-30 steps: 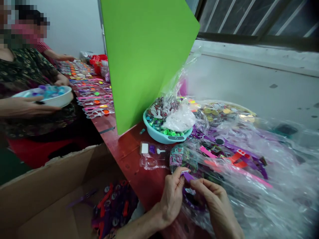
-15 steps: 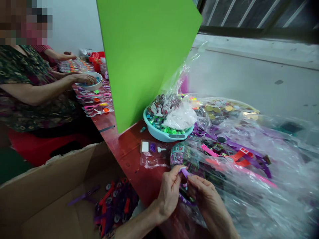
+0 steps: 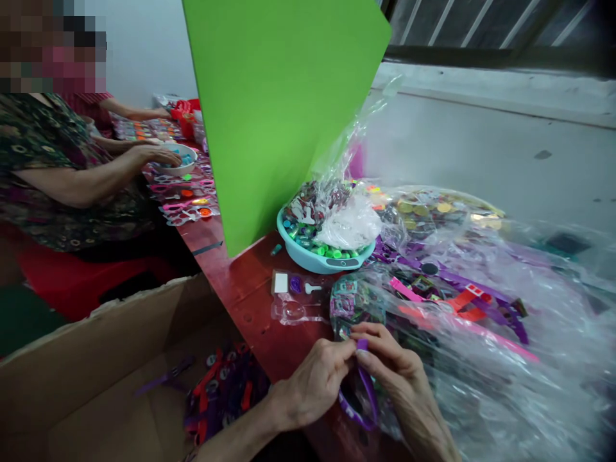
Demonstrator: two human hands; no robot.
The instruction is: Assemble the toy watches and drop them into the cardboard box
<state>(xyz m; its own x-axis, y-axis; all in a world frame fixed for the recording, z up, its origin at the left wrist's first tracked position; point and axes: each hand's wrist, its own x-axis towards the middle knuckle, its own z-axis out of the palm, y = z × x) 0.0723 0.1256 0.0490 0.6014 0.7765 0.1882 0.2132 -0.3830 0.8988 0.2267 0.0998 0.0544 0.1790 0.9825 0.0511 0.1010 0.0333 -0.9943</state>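
Observation:
Both my hands hold a purple toy watch (image 3: 369,391), its strap bent round into a loop that hangs below my fingers. My left hand (image 3: 315,378) pinches one side of the strap near its top. From the other side, my right hand (image 3: 397,369) grips the strap with thumb and fingers. The fingertips of both hands almost meet there, so the fastening is hidden. Just beyond them, a clear plastic blister tray (image 3: 301,312) with a white square, a purple piece and a small white piece lies on the red table (image 3: 250,289).
A light-blue basin (image 3: 322,262) holds small green and blue pieces and plastic bags. Clear bags (image 3: 543,398) with purple, pink and red straps spread across the right. A cardboard box (image 3: 96,398) with toy watches (image 3: 226,391) stands left. Behind a green board (image 3: 289,115), co-workers sit.
My hands have turned and drawn together at the strap, and the purple loop now hangs lower and more in view. A co-worker's hand in the white bowl has shifted slightly.

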